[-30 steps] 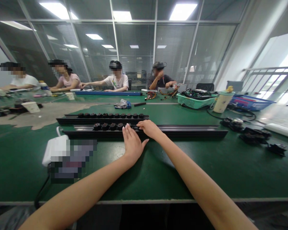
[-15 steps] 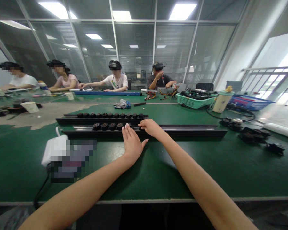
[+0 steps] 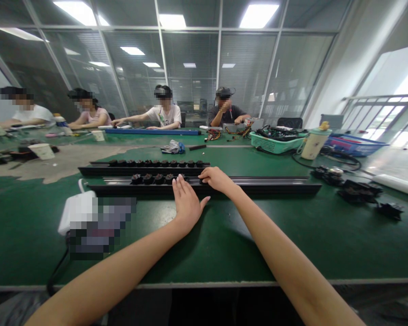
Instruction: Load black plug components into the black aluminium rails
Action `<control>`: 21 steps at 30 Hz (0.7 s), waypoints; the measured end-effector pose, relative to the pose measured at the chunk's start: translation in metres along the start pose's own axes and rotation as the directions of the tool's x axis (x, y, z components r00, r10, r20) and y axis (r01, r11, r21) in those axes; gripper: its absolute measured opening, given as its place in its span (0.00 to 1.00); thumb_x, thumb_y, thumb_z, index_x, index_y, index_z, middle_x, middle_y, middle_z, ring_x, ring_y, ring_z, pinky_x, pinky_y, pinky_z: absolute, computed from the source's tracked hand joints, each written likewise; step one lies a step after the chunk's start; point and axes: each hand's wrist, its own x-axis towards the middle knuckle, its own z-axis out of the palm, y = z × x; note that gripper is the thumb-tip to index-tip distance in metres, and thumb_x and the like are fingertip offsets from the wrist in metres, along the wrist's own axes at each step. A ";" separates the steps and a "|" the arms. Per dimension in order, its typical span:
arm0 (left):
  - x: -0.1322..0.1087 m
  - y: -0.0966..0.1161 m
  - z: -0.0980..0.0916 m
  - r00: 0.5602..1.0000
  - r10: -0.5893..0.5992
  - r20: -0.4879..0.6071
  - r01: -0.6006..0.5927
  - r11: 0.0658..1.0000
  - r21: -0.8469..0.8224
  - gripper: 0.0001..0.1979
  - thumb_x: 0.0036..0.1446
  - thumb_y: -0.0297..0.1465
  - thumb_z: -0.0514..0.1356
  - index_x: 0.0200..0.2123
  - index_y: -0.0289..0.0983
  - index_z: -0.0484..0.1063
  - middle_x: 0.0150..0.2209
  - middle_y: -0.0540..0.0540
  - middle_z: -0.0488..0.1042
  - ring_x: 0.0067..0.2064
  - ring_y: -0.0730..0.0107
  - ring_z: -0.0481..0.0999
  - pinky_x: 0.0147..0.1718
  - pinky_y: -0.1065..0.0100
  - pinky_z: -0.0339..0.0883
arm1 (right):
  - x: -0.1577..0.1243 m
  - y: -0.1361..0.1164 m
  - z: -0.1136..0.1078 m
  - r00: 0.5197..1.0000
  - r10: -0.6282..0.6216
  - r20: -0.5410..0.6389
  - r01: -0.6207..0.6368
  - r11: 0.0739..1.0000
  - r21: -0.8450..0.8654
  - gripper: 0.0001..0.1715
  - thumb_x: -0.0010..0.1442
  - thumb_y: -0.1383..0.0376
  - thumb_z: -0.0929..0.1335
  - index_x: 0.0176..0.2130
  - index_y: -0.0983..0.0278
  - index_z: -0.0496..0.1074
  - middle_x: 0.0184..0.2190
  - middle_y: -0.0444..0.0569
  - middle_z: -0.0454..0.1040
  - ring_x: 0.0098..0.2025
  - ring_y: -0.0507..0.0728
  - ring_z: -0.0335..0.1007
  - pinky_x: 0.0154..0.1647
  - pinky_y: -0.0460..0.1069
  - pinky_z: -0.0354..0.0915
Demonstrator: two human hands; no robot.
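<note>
A long black rail (image 3: 258, 189) lies across the table in front of me, with a row of small black modules (image 3: 158, 179) seated in its channel on the left. My left hand (image 3: 187, 203) rests flat against the rail's near side, fingers stretched over the edge beside the row and thumb apart. Just right of it, my right hand (image 3: 216, 178) pinches a small black module (image 3: 203, 179) at the channel; the fingers cover most of it. Behind lies a second, shorter-looking black rail (image 3: 143, 171) with several similar modules along it.
Loose black modules (image 3: 360, 192) lie on the right. A white charger (image 3: 76, 210) and a blurred-out flat item (image 3: 105, 226) sit at left. Farther back are a green basket (image 3: 279, 143), a cream tumbler (image 3: 314, 144), a crumpled glove (image 3: 172, 147) and several people across the table.
My right hand has shifted slightly to the right along the rail, still pinching the small module. My left hand stays in place.
</note>
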 end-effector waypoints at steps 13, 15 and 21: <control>0.000 0.000 -0.004 1.000 -0.002 0.030 0.003 1.000 -0.028 0.53 0.64 0.54 0.55 0.66 0.05 0.52 0.70 0.10 0.46 0.74 0.30 0.49 0.72 0.44 0.29 | 0.000 0.007 -0.003 1.000 0.017 -0.007 -0.016 1.000 0.024 0.18 0.60 0.73 0.72 0.48 0.59 0.83 0.51 0.49 0.82 0.56 0.58 0.76 0.60 0.49 0.67; 0.001 0.000 -0.003 1.000 -0.004 0.027 0.005 0.999 -0.034 0.53 0.64 0.54 0.55 0.66 0.05 0.52 0.70 0.10 0.46 0.74 0.30 0.49 0.72 0.44 0.29 | 0.000 0.008 -0.004 1.000 0.027 -0.001 -0.027 0.999 0.022 0.18 0.59 0.73 0.72 0.48 0.59 0.83 0.51 0.49 0.82 0.56 0.58 0.76 0.60 0.49 0.67; 0.000 0.000 0.000 1.000 -0.015 -0.003 0.015 0.995 -0.097 0.51 0.64 0.53 0.55 0.67 0.08 0.54 0.70 0.12 0.48 0.74 0.31 0.48 0.72 0.42 0.32 | 0.001 0.013 -0.007 0.997 0.064 0.030 -0.065 0.998 0.026 0.20 0.58 0.73 0.73 0.49 0.59 0.83 0.52 0.49 0.81 0.56 0.58 0.76 0.60 0.49 0.67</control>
